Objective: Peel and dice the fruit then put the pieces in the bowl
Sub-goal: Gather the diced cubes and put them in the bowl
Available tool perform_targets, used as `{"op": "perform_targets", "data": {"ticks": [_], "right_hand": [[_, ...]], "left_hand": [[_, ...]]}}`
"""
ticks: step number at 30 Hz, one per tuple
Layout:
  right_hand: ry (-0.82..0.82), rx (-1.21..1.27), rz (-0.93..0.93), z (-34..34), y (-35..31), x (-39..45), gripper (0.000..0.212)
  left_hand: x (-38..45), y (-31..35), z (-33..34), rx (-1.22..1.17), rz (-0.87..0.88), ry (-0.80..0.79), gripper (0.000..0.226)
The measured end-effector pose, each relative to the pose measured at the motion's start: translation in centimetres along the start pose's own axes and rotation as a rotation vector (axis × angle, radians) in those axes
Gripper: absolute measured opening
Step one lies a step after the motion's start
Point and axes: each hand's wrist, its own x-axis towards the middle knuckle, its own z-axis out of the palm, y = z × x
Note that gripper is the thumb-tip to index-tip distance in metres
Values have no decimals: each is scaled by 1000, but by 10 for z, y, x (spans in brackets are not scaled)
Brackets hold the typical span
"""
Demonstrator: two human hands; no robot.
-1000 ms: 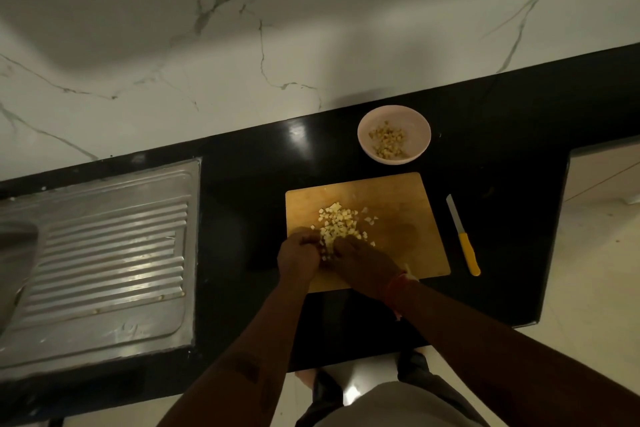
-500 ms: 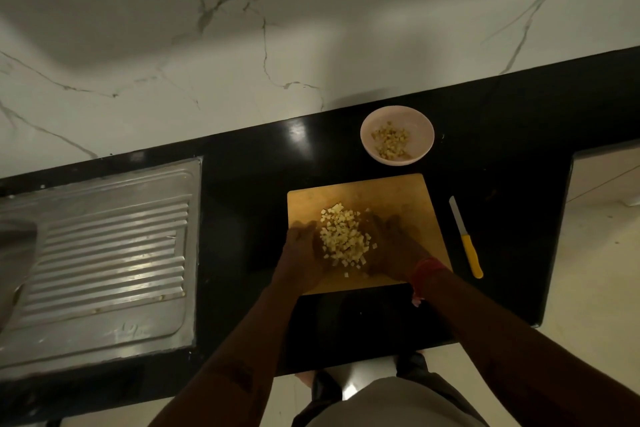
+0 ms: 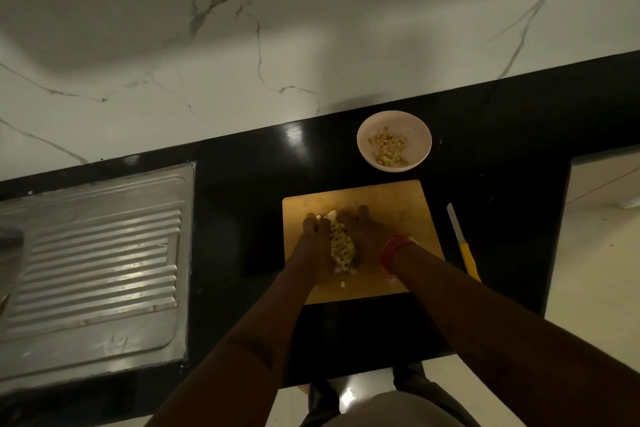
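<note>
On the wooden cutting board (image 3: 398, 204), near its left edge, the person's left hand (image 3: 313, 246) and right hand (image 3: 365, 236) stand on either side of a narrow heap of diced fruit (image 3: 341, 243). The palms face each other and press the pieces together between them. The fingers lie along the heap, close together and not spread, though the dim light hides exactly how each fingertip sits. A few loose cubes (image 3: 343, 283) lie on the board toward its near edge, outside the cupped hands.

The pale bowl (image 3: 367, 156) sits on the black counter (image 3: 242, 177) just beyond the board's far edge, with a small portion of dice already in it. The yellow-handled knife (image 3: 464, 246) rests on the counter beside the board's right edge, touched by neither hand.

The step in hand looks like gathering the heap to carry it to the bowl. To do it well, the little fingers should probably meet underneath so nothing drops through the near end (the gap there seems open now). The lift ought to be low and short, straight over the far edge. The stray cubes would need a second sweep. Squeezing hard would likely crush the soft pieces, so a light cupping hold seems wiser.
</note>
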Motion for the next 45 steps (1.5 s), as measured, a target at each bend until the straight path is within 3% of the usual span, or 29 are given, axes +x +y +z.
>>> {"op": "perform_targets", "data": {"ticks": [3,6,9,12,17,20,25,31,34,45], "right_hand": [[9,8,-11,0,-2,5,111],[64,39,-31,2,-5,4,111],[133,100,-56,4,-4,0,90],[200,165,-62,2,3,-6,64],[229,196,-39,-11,9,-17,54],[240,221,-51,-19,14,-22,46],[224,312,-73,-24,24,-30,46],[227,366,-58,-27,32,-33,45],[239,370,-59,-28,39,-37,47],[258,416,-27,-53,64,-50,38]], "left_hand": [[2,14,1,4,-18,43,89],[6,22,2,10,-9,-9,99],[8,25,3,19,3,-22,109],[8,33,1,-39,10,-4,90],[6,44,-5,-46,33,121,50],[5,49,-10,-77,42,123,49],[6,55,-11,-206,-8,102,41],[10,62,-12,-287,-48,16,54],[15,61,-10,-301,17,-13,40],[32,85,-17,-341,78,16,41]]}}
